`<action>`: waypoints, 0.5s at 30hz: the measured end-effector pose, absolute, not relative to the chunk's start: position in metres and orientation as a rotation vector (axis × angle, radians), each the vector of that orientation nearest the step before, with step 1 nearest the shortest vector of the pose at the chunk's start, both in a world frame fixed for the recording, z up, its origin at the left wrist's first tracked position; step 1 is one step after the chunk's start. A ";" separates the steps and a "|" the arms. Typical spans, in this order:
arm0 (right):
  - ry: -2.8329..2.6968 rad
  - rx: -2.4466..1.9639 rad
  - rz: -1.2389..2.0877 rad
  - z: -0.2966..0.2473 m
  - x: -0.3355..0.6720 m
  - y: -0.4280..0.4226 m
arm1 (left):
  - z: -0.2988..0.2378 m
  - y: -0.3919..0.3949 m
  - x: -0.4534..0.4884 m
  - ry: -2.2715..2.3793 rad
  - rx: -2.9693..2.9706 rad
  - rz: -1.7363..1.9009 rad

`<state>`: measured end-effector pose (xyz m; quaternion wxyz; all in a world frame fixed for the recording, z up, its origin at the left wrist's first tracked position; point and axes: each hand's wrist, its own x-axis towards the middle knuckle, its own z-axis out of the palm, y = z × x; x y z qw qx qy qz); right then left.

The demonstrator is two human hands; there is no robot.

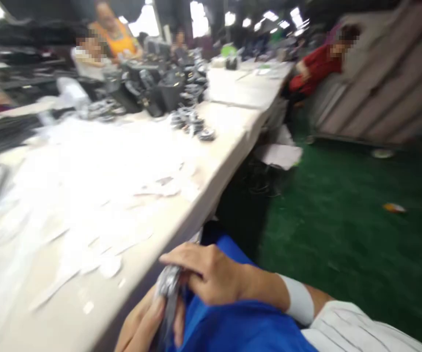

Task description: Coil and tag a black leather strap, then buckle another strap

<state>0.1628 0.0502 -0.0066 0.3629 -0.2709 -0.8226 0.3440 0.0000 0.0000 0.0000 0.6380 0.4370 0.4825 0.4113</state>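
Note:
Low in the view, over the blue cloth (240,325) on my lap, my left hand (145,318) is closed around a grey strap-like piece (170,283) with a shiny, crinkled upper part, perhaps wrapped in plastic. Its lower end hangs down between the thumb and fingers. My right hand (214,274) reaches in from the right, its fingers bent over the top of the same piece. A silvery bit shows just above the right knuckles. The right fingertips are partly hidden, and blur hides exactly what they pinch.
White scraps (159,188) and sheets of thin material cover the long pale table (203,215). Coiled dark items (196,124) and black bins (170,90) stand farther back. Several people sit around. On the right are a green floor (335,234) and a large wheeled cart (372,98).

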 end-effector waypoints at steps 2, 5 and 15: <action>-1.941 -0.688 1.061 -0.019 0.154 0.062 | 0.002 -0.016 -0.013 1.106 0.890 0.998; -1.850 -0.743 1.214 -0.030 0.142 0.069 | 0.003 -0.025 -0.021 0.951 0.684 1.153; -1.748 -0.689 1.767 -0.034 0.112 0.052 | -0.001 -0.041 -0.030 0.723 0.437 1.436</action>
